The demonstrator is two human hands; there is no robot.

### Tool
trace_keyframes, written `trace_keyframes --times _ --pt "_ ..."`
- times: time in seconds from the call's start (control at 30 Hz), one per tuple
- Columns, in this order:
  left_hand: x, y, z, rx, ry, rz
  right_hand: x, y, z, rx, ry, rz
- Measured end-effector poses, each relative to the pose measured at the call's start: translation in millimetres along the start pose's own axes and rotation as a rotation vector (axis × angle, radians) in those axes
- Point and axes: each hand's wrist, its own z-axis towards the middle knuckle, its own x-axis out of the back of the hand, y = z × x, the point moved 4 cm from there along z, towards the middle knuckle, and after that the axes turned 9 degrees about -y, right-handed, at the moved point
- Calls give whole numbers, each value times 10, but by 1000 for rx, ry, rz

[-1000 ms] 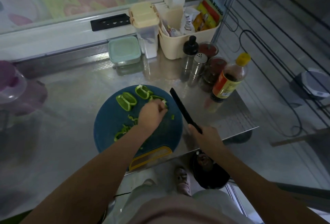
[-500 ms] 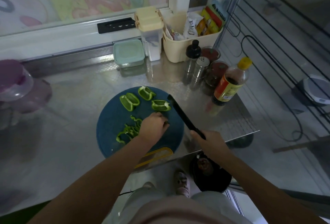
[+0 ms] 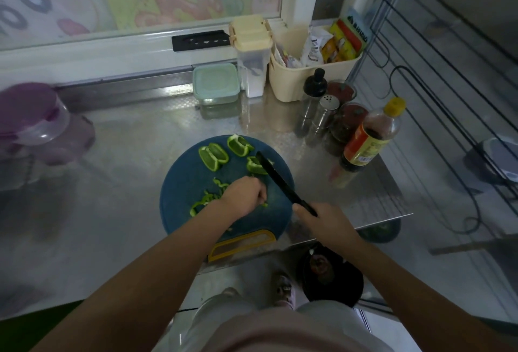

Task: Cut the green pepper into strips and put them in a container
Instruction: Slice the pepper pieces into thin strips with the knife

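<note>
A round blue cutting board with a yellow handle lies on the steel counter. Three green pepper chunks sit along its far edge; the rightmost chunk lies under the tip of the black knife. Thin pepper strips are piled left of my left hand, which is curled over the board with a small green bit at its fingertips. My right hand grips the knife handle, blade pointing away to the upper left. A lidded pale green container stands at the back.
A soy sauce bottle, shakers and jars crowd the board's right side. A cream caddy and a clear canister stand at the back. A purple-lidded tub sits far left. The counter edge runs just behind the board handle.
My left hand pulled back from the far pepper chunk toward the board's middle. The knife swung left, so its tip now lies over the rightmost chunk.
</note>
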Motion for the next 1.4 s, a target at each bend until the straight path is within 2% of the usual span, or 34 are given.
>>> trace_keyframes --times 0.1,0.2,0.27,0.33,0.43,0.53,0.73,1.07,1.4 --pt "10 -44 -76 33 110 -23 -7 -8 2 1 -4 -31" --pt "34 -166 -202 152 210 -141 -44 -13 -27 6 0 10" --pt "-18 -218 -243 243 129 -434 -85 -20 -52 -10 -5 101" --pt "-122 -172 -269 340 -52 -698 -135 -27 -58 -21 -28 160" --pt "-270 -55 -293 383 -299 -845 -198 -6 -44 -34 -56 157" --pt "-367 -58 -277 399 -325 -948 -223 17 -29 19 -62 60" --pt "-398 -116 -258 423 -310 -1019 -99 -22 80 53 -122 -135" --pt "-433 -145 -226 438 -378 -1036 -103 14 170 77 -212 -73" --pt "-473 -146 -181 440 -379 -1009 -120 13 185 47 -194 -63"
